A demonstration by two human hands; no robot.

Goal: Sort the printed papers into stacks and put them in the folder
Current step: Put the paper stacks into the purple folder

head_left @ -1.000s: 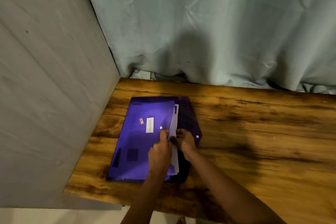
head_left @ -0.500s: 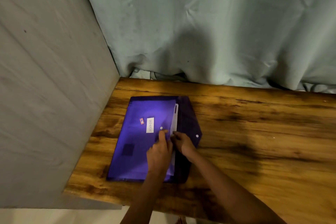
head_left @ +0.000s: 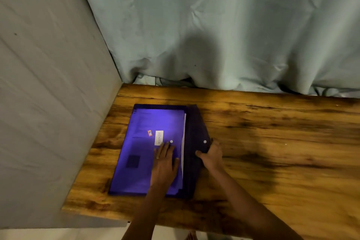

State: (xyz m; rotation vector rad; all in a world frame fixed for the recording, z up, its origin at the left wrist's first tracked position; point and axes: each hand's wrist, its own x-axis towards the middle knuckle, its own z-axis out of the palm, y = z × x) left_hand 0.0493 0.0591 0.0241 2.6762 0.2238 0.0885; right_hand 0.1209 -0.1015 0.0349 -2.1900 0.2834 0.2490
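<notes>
A: One folder (head_left: 148, 154), purple, lies flat on the wooden table (head_left: 272, 142) near its left corner. Task status?

B: Late stage, I judge. The papers (head_left: 184, 142) sit inside, with only a thin white edge showing at the mouth. How they are sorted cannot be checked. The flap (head_left: 196, 128) lies open to the right, unsnapped.

A: Hands?

B: Apart. The left hand (head_left: 164, 161) presses flat on the folder body, fingers straight. The right hand (head_left: 212, 156) grips the flap's outer edge, thumb on top. What is left, probably: fold the flap over and join the flap stud (head_left: 205, 141) to the body stud (head_left: 171, 141).

A: Writing?

B: A white label (head_left: 159, 137) with sideways letters, possibly "BEDROOM", uncertain. The red-bordered sticker (head_left: 150, 133) beside it is illegible.
</notes>
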